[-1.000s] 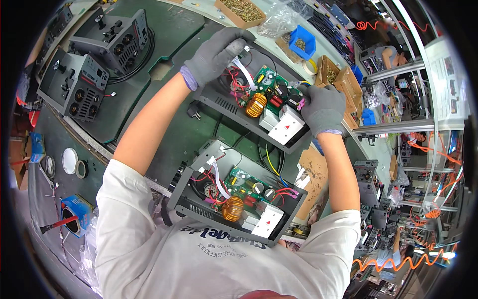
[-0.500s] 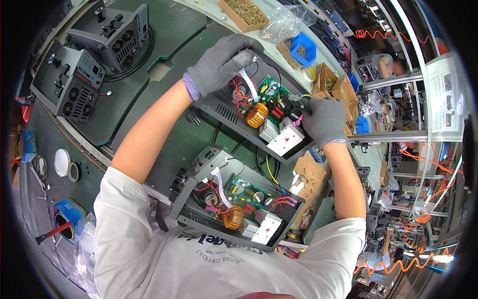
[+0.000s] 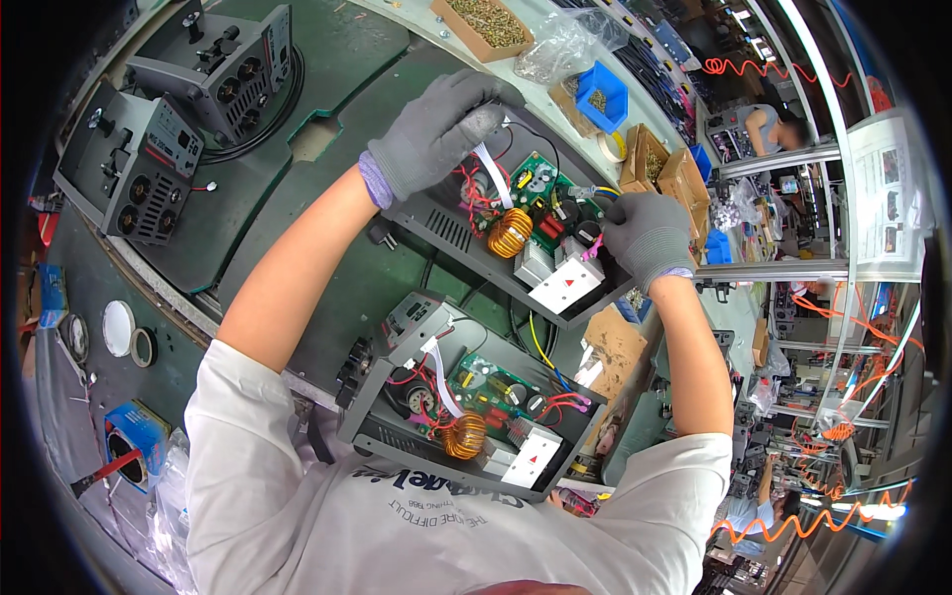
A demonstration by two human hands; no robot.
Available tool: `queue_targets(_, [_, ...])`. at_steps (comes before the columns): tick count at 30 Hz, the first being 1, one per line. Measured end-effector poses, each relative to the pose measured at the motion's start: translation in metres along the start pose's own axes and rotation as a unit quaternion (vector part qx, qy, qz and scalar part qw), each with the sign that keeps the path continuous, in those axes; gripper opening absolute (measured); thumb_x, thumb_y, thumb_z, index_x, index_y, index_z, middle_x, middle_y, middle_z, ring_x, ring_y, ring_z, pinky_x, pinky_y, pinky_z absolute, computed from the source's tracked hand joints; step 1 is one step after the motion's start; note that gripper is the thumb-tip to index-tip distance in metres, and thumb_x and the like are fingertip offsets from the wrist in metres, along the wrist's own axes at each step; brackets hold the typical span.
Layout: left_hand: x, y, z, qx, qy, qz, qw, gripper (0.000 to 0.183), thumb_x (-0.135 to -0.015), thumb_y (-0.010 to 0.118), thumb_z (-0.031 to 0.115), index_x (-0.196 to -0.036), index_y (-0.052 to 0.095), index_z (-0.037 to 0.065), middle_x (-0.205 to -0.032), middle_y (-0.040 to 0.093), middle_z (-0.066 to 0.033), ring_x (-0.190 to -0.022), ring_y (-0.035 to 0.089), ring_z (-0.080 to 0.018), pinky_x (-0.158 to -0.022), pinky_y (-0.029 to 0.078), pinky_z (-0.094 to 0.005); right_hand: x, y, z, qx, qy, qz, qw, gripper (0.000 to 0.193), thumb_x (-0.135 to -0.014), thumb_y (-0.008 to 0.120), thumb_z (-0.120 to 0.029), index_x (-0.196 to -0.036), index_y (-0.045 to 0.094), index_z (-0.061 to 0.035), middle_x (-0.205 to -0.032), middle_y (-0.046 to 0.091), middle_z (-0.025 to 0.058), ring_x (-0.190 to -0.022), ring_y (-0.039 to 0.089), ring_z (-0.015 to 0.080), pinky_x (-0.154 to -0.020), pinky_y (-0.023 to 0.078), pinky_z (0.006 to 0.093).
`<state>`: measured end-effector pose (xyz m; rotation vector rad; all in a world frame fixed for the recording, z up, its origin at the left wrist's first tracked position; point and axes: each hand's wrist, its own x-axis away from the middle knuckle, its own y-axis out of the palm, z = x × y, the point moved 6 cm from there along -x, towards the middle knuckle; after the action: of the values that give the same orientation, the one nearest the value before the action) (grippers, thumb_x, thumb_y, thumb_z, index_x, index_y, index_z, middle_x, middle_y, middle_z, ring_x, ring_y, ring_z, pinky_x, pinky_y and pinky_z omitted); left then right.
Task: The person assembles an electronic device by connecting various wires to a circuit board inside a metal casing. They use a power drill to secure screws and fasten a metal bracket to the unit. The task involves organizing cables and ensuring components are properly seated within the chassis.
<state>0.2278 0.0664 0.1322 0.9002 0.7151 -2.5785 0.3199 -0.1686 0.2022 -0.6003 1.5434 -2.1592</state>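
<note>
Both my hands wear grey gloves and are on the farther of two open metal housings (image 3: 441, 230), with a green circuit board (image 3: 536, 177) and a copper coil (image 3: 510, 232) inside. My left hand (image 3: 436, 134) is wrapped over its left end, above a white ribbon cable (image 3: 493, 171). At the right end my right hand (image 3: 650, 233) has its fingers closed beside yellow and blue wires (image 3: 599, 189); the fingertips' hold is hidden. A white heat-sink cover (image 3: 567, 285) sits below that hand. A similar open housing (image 3: 397, 448) lies nearer to me.
Two more grey machine housings (image 3: 164, 139) (image 3: 253, 74) stand at the far left with a coiled black cable. Beyond the work lie a cardboard tray of screws (image 3: 484, 25), a blue bin (image 3: 605, 96) and cardboard boxes (image 3: 684, 183). Tape rolls (image 3: 144, 344) lie at left.
Little differs. My right hand has shifted slightly down at the housing's right end, while my left hand keeps its hold. The view has moved a little.
</note>
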Motion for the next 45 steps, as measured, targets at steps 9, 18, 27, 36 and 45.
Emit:
queue_targets(9, [0.002,-0.002,0.0,0.017,-0.003,0.011,1.0,0.046,-0.102,0.044,0.042,-0.122,0.06,0.004,-0.12,0.059,-0.0146,-0.114,0.058,-0.0284,-0.1,0.045,-0.0376,0.008,0.006,-0.002,-0.003,0.014,0.036,0.999,0.018,-0.08,0.068,-0.025,-0.09,0.078,-0.0145,-0.086,0.073,0.0137,-0.086,0.07,0.0332,-0.079,0.054,0.045])
queue_targets(18, [0.002,-0.002,0.007,-0.024,-0.021,-0.006,0.999,0.036,-0.091,0.064,0.029,-0.117,0.06,0.004,-0.119,0.06,-0.0129,-0.114,0.059,-0.028,-0.101,0.045,-0.0371,0.007,0.008,-0.008,0.028,0.048,0.033,0.998,0.019,-0.082,0.066,-0.022,-0.096,0.078,-0.0156,-0.091,0.073,0.0148,-0.089,0.07,0.034,-0.081,0.054,0.0452])
queue_targets(27, [-0.005,0.003,-0.001,0.017,-0.046,-0.01,0.999,0.038,-0.091,0.067,0.031,-0.117,0.059,0.004,-0.117,0.059,-0.0103,-0.112,0.058,-0.0223,-0.101,0.044,-0.0349,0.002,0.008,0.007,-0.014,-0.002,-0.003,1.0,0.02,-0.085,0.067,-0.026,-0.1,0.078,-0.0211,-0.093,0.074,0.0106,-0.093,0.07,0.0317,-0.082,0.054,0.0434])
queue_targets(36, [-0.005,0.002,-0.002,0.015,-0.043,-0.016,0.999,0.038,-0.092,0.066,0.028,-0.119,0.058,0.003,-0.117,0.058,-0.0095,-0.115,0.056,-0.0212,-0.103,0.043,-0.0343,0.01,-0.005,0.004,0.044,0.069,0.161,0.984,0.028,-0.08,0.072,-0.024,-0.108,0.074,-0.0197,-0.095,0.071,0.0161,-0.098,0.068,0.033,-0.084,0.053,0.0434])
queue_targets(45, [-0.003,0.002,-0.003,0.017,-0.035,-0.019,0.999,0.032,-0.092,0.063,0.018,-0.12,0.056,0.003,-0.116,0.058,-0.0085,-0.111,0.056,-0.0193,-0.101,0.044,-0.0334,-0.016,-0.004,0.005,-0.024,0.026,-0.036,0.999,0.042,-0.077,0.076,-0.027,-0.117,0.07,-0.0147,-0.108,0.072,0.0137,-0.106,0.067,0.0326,-0.093,0.053,0.0433])
